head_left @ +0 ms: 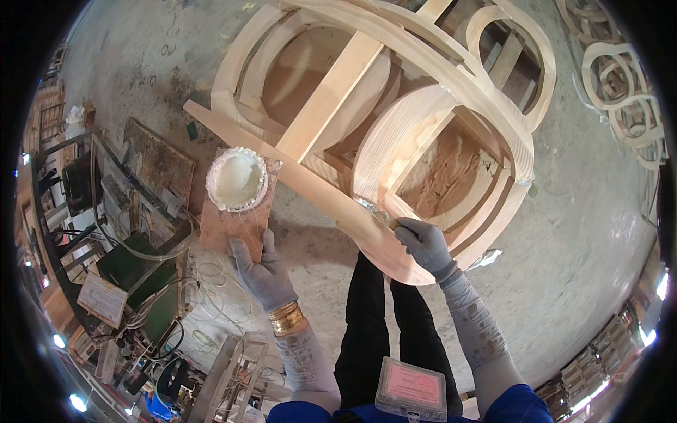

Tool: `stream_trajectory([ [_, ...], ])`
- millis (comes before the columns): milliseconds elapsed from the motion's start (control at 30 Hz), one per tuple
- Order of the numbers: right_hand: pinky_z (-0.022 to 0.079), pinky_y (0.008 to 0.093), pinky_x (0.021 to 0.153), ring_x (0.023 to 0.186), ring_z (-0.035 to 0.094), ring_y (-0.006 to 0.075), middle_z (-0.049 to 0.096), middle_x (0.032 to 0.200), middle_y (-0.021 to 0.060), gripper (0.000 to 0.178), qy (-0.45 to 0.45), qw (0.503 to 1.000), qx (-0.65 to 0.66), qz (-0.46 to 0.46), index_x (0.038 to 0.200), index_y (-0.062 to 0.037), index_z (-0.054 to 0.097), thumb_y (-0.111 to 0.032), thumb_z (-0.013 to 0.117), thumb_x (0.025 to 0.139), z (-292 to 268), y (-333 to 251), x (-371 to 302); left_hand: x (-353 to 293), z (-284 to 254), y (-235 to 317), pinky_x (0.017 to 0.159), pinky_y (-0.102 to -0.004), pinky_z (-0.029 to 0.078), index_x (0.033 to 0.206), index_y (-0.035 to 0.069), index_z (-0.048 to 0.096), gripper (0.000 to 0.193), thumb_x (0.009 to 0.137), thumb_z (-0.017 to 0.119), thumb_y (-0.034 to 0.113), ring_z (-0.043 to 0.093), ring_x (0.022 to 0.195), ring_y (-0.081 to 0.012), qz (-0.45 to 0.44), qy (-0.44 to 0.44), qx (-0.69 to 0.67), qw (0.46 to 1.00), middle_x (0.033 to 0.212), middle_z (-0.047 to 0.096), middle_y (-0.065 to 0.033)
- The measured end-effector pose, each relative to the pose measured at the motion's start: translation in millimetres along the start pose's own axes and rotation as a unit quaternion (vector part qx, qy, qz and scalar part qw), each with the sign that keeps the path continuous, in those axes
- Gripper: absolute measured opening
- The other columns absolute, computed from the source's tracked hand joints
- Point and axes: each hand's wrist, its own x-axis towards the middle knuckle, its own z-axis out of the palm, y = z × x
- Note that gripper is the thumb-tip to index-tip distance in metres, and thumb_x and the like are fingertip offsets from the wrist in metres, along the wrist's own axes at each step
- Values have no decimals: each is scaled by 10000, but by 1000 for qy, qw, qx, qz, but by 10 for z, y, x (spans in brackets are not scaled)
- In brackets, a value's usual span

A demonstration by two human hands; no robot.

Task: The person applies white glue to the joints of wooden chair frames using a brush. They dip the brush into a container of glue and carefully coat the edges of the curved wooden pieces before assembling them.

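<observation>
My left hand (262, 272), in a grey glove, grips the lower end of a reddish-brown board (224, 227), thumb on top. On the board's far end stands a round tub (237, 179) of white paste, its rim crusted white. My right hand (422, 247), also gloved, is closed at the near edge of a pale wooden furniture frame (338, 218). A small tip shows at its fingers, too hidden to name. Beside it, a whitish wet smear (369, 206) lies on the wood joint. The frame has curved rims, crosspieces and round openings.
On the left stand a dark metal rack (74, 233), a green panel (141, 271) and tangled hoses (204, 282). More curved wooden frames (620, 92) lie at the far right. A white scrap (486, 259) sits by the frame's near right edge, above the concrete floor (564, 268).
</observation>
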Motion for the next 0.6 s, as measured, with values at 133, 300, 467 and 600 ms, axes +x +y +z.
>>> stream_trajectory([
  [133,471,279,542,541,575,136,623,689,103,243,1,1000,-29,-7,995,23,632,-174,566,869,-27,-17,35,-10,-47,-4,808,-321,549,1209,2,425,414,903,583,233,541,1057,-217,-4,-15,2,1000,1201,495,-127],
  [300,466,249,539,563,562,96,616,707,64,227,49,997,44,27,1015,32,628,-133,575,868,-283,-21,-270,-88,-89,-17,840,-306,539,1210,26,448,369,906,576,193,550,1048,-204,-12,-16,-3,1000,1193,515,-112],
  [467,475,215,554,601,558,69,592,733,25,244,202,972,94,68,1076,30,596,-120,560,887,-821,253,-954,-301,-247,-22,825,-293,531,1219,31,449,389,906,577,222,544,1046,-201,-30,-45,34,998,1191,512,-119],
  [600,492,209,562,621,579,81,582,758,25,246,285,941,163,79,1094,15,578,-151,520,921,-1161,557,-1526,-751,-270,-29,808,-309,515,1217,36,455,385,909,573,234,541,1007,-196,1,-63,179,982,1185,515,-112],
])
